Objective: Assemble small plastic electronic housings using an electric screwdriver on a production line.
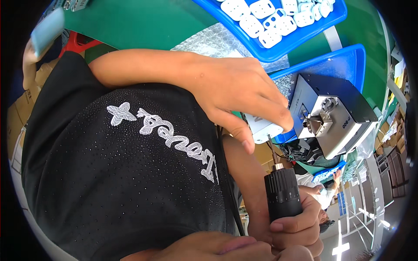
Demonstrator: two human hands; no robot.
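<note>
My left hand [241,91] is closed round a small white plastic housing [266,130], its thumb on one side and its fingers over the other. Dark printing shows on one face; the rest is covered by the hand. Wrapped round a black electric screwdriver [282,191] with a ribbed collar is my right hand [298,226]. The thin bit points at the end of the housing and appears to meet it, though the exact contact is hard to see. Beside the left fingers stands a grey and black screw feeder [333,117].
A blue tray [272,54] holds several white plastic covers with holes. Another blue tray [359,65] has loose small screws [284,85] beside the feeder. Bubble wrap [213,41] lies on the green tabletop [143,24]. Black cables [307,150] bunch near the feeder. A co-worker [324,195] sits beyond.
</note>
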